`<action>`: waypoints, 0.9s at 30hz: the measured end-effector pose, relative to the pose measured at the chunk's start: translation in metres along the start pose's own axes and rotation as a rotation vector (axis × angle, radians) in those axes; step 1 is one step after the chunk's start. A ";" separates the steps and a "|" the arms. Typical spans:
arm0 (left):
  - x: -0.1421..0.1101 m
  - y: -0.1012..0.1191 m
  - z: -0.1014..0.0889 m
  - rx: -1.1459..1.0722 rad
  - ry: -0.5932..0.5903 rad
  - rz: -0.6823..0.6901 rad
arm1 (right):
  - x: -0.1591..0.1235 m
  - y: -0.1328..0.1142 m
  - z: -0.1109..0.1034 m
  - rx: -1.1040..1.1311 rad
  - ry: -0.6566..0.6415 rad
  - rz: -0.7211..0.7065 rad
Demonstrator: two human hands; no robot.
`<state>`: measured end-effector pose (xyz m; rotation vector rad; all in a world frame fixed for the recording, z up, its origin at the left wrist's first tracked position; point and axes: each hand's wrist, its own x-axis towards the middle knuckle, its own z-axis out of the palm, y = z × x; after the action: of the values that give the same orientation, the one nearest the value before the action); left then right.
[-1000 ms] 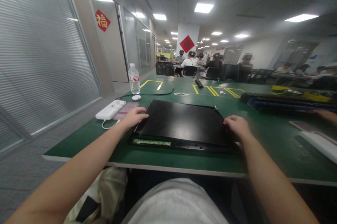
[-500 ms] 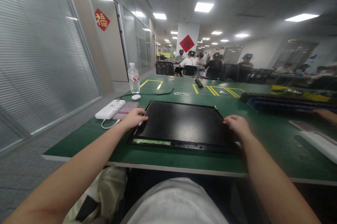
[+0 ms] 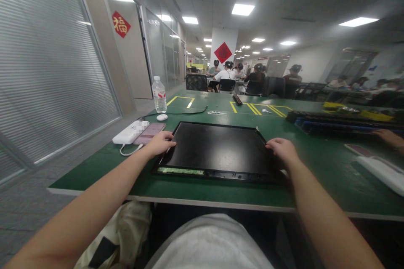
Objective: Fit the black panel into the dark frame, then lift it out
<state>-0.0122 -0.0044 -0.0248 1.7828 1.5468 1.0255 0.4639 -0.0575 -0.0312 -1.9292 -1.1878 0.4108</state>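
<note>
A flat black display panel [image 3: 217, 147] lies on the green table [image 3: 202, 191] in front of me, its dark screen facing up. Along its near edge, at the left, runs a green circuit strip [image 3: 180, 171]. My left hand [image 3: 160, 142] grips the panel's left edge, thumb on top and the other fingers along the side. At the opposite edge, my right hand [image 3: 282, 150] pinches the panel's right side between thumb and fingers. The undersides of both grips are hidden.
Left of the panel are a white power bank [image 3: 131, 132], a phone [image 3: 150, 133], a white earbud case [image 3: 162, 117] and a water bottle [image 3: 159, 95]. At right lie a black and blue assembly [image 3: 341, 122], another person's hand [image 3: 389, 137] and a white device [image 3: 380, 173].
The view has shifted very slightly. Both hands keep their hold on the panel's sides, and the panel has not visibly moved on the table.
</note>
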 end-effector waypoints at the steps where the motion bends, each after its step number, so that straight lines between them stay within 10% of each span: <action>1: 0.000 0.000 0.000 0.003 -0.003 -0.002 | 0.000 0.000 0.000 0.002 0.000 -0.003; 21: 0.006 -0.013 -0.003 0.243 -0.050 0.252 | 0.004 0.003 0.003 -0.110 0.045 -0.025; 27: -0.002 -0.003 -0.013 0.310 -0.269 0.464 | 0.004 0.004 0.005 -0.121 0.054 -0.083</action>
<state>-0.0242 -0.0064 -0.0203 2.4600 1.1997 0.7230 0.4655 -0.0525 -0.0371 -1.9727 -1.2783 0.2462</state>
